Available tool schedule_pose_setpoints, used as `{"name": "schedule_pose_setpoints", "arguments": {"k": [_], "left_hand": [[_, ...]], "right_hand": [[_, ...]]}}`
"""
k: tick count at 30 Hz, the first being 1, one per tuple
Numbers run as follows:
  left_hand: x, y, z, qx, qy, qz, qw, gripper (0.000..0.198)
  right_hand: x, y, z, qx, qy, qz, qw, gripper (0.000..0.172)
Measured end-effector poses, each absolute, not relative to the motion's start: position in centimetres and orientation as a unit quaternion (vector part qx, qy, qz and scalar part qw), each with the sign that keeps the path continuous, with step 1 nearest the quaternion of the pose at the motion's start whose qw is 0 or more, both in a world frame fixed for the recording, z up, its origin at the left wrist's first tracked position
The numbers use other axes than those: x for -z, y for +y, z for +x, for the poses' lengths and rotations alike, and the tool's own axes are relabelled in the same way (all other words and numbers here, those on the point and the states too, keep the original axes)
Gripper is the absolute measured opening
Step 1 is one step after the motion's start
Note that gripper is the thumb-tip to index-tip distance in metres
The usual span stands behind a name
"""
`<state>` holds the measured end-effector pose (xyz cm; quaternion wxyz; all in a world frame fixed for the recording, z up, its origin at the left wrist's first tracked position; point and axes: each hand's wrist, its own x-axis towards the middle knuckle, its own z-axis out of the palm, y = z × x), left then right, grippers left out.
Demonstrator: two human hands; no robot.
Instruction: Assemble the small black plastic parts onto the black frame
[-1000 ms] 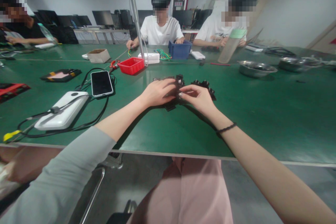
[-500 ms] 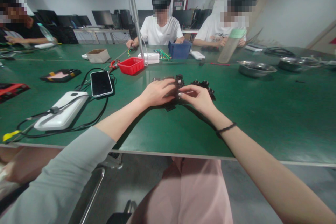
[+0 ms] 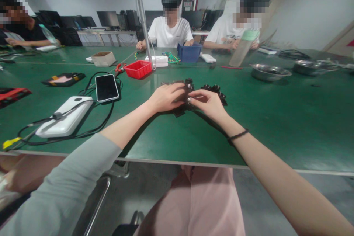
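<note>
On the green table (image 3: 155, 136) in front of me lies a cluster of small black parts (image 3: 189, 83), partly hidden under my hands. My left hand (image 3: 169, 97) rests over the left side of the cluster, its fingers curled onto a black part (image 3: 179, 112). From the right, my right hand (image 3: 208, 104) reaches in with thumb and forefinger pinched together against the cluster. A small shiny spot shows at the thumb tip; what the pinch holds is too small to tell. More black parts (image 3: 214, 88) lie just behind the right hand.
To the left are a phone (image 3: 107, 87), a white power bank (image 3: 65, 116) with black cables, and a red bin (image 3: 138, 69). A metal pole (image 3: 144, 18) rises behind the bin. Metal bowls (image 3: 270, 73) and a bottle (image 3: 243, 49) stand right. Several people sit around the table.
My hands and the black parts stay in the same place. The person across the table has shifted slightly to the right.
</note>
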<state>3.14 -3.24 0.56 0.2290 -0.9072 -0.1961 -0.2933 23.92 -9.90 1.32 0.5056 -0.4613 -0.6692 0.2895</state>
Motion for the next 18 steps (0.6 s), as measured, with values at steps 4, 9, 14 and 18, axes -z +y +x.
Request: {"name": "schedule_pose_setpoints", "arguments": {"k": [4, 9, 14, 18], "left_hand": [[-0.52, -3.17, 3.13, 0.294, -0.191, -0.907, 0.233, 0.038], [-0.52, -3.18, 3.10, 0.295, -0.191, -0.906, 0.234, 0.038], [-0.53, -3.18, 3.06, 0.286, -0.192, -0.909, 0.233, 0.040], [-0.55, -3.16, 3.12, 0.293, -0.184, -0.908, 0.237, 0.039]], "right_hand": [[-1.30, -9.92, 23.90, -0.296, -0.665, -0.457, 0.510, 0.021], [-1.27, -9.90, 23.84, -0.306, -0.659, -0.452, 0.517, 0.021], [-1.28, -9.84, 23.83, -0.307, -0.660, -0.450, 0.517, 0.020], [-1.28, -9.91, 23.86, -0.307, -0.659, -0.454, 0.515, 0.022]]}}
